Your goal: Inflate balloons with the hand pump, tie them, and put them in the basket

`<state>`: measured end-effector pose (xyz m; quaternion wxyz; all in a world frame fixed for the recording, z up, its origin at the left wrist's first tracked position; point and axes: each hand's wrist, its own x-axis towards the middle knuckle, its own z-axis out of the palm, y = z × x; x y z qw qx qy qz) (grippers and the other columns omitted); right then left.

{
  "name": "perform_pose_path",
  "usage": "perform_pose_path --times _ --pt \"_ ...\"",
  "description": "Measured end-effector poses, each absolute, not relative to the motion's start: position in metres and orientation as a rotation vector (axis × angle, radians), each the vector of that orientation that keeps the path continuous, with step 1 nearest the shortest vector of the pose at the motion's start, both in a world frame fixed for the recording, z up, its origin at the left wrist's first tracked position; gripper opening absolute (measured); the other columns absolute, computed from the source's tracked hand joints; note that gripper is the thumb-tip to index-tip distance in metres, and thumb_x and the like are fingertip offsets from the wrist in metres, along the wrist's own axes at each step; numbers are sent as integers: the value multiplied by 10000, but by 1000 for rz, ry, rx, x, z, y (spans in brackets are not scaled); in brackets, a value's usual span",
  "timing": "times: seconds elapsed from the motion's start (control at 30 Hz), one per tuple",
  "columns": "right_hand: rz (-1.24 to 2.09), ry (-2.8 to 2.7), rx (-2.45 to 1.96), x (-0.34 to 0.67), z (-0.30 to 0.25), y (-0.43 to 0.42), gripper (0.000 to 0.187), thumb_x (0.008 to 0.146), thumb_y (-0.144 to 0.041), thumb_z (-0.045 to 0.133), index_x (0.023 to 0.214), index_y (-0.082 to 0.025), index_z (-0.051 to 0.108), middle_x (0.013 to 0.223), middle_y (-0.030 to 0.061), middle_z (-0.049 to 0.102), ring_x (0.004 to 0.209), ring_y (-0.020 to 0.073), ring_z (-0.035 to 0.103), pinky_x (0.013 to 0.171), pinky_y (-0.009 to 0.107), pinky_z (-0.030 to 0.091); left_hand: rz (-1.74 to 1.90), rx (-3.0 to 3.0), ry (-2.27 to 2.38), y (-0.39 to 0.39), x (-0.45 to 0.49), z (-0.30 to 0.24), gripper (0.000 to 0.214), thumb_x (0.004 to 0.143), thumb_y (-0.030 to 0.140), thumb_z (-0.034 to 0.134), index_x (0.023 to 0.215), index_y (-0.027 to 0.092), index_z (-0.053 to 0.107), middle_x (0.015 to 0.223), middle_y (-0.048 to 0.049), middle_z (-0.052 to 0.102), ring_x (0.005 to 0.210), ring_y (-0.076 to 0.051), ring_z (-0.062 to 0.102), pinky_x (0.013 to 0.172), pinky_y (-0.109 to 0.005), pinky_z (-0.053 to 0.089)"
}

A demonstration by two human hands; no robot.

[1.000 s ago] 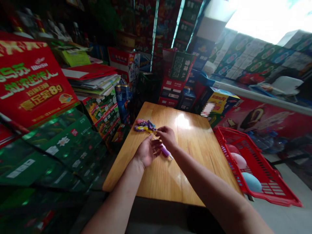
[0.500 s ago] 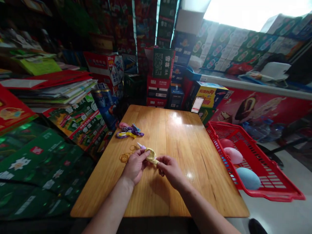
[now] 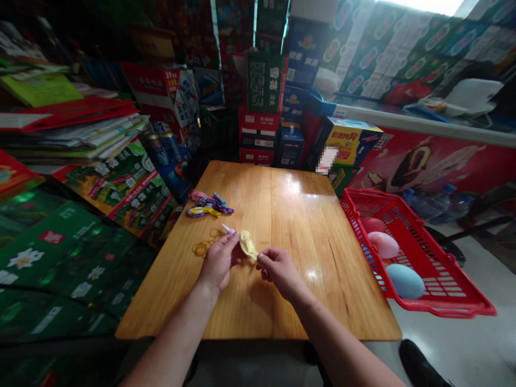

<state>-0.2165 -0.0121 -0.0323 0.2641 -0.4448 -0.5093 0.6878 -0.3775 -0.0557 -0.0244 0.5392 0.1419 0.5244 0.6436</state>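
Above the wooden table (image 3: 290,215), both my hands hold a limp yellow balloon (image 3: 248,244). My left hand (image 3: 218,262) pinches its upper end and also grips a small purple pump, whose tip (image 3: 227,229) pokes out above the fingers. My right hand (image 3: 278,270) pinches the balloon's lower end. A small pile of uninflated balloons (image 3: 207,205) in purple, pink and yellow lies at the table's left edge. Several yellow rubber bands (image 3: 202,246) lie just left of my left hand.
A red plastic basket (image 3: 439,290) stands right of the table, with pink (image 3: 382,243) and blue (image 3: 405,280) inflated balloons inside. Stacked cartons and boxes crowd the left side and the back. A red counter front runs along the far right.
My hands left the balloon pile with a yellow balloon and came nearer to me. The balloon now stretches a little more between both hands. The camera tilted down.
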Motion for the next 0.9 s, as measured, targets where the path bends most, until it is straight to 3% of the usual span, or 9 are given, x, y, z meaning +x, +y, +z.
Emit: perform_pose_path --times 0.13,0.2,0.4,0.57,0.67,0.77,0.83,0.9 --pt "1797 -1305 -1133 -227 -34 -10 194 832 -345 663 774 -165 621 658 -3 631 472 85 511 434 206 339 1225 387 1250 -73 -367 -24 473 809 566 721 945 113 712 811 -114 697 573 -143 635 407 -177 234" --pt "1736 -1356 -1093 -233 -33 -12 187 840 -343 666 779 -168 638 647 -9 619 504 102 534 462 217 392 1169 401 1199 -78 -361 -27 480 823 574 704 960 114 726 829 -117 696 588 -147 633 415 -185 238" --pt "1477 -1681 -877 -247 -24 -23 168 931 -325 606 956 -201 717 830 30 707 746 167 663 716 297 531 1507 400 1212 -70 -367 -27 364 772 426 814 977 128 769 778 -52 657 621 -81 523 468 -158 285" --pt "810 -2054 -1059 -246 -25 -19 203 934 -303 603 1079 -203 701 1038 98 691 985 247 623 899 391 488 1782 288 1222 -59 -404 -23 282 764 319 829 951 117 766 816 -55 675 590 -62 523 447 -139 329" --pt "554 -2238 -1176 -249 -36 -14 380 871 -319 675 1222 -177 645 1147 143 655 1098 301 570 973 438 449 1822 44 1134 -53 -425 -26 117 813 150 747 925 118 747 813 -45 671 590 -63 566 458 -136 393" --pt "505 -2343 -1290 -254 -48 -11 302 845 -293 680 1123 -177 660 1058 136 653 1024 290 581 915 411 462 1798 -93 1031 -48 -435 -30 150 817 0 652 875 121 721 817 -35 668 621 -66 607 486 -133 439" --pt "509 -2356 -1350 -257 -52 -11 138 864 -264 634 975 -187 663 973 118 645 938 266 589 848 380 464 1787 -95 1009 -45 -436 -31 194 799 -37 639 873 126 714 823 -28 670 628 -68 616 490 -135 448" --pt "547 -2315 -1376 -257 -51 -11 108 908 -269 574 897 -189 646 918 103 636 881 247 591 793 357 453 1831 -52 1051 -44 -435 -30 181 786 -28 659 859 129 708 808 -22 667 613 -67 607 483 -137 447"
